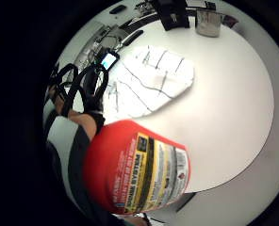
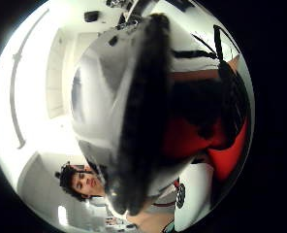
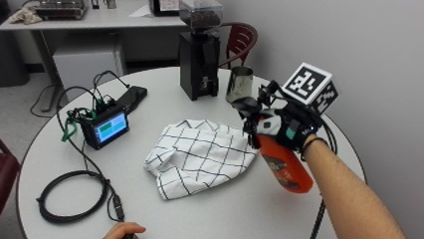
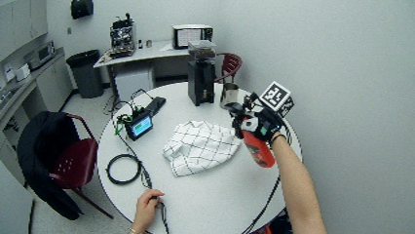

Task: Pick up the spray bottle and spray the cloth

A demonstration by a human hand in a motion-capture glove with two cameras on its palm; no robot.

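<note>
A: Grip? Bottle position?
B: Black-gloved right hand [image 3: 291, 128] is wrapped around the red plastic spray bottle [image 3: 286, 167], held tilted above the round white table [image 3: 218, 209].
A: Beyond it?
B: White checked cloth [image 3: 199, 157] lies crumpled on the table, beside the nozzle.

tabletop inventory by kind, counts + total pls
Spray bottle, held off the table by the right hand: 1
Checked cloth: 1
Coffee grinder: 1
Metal cup: 1
Small screen device: 1
Coiled cable: 1
Total: 6
</note>
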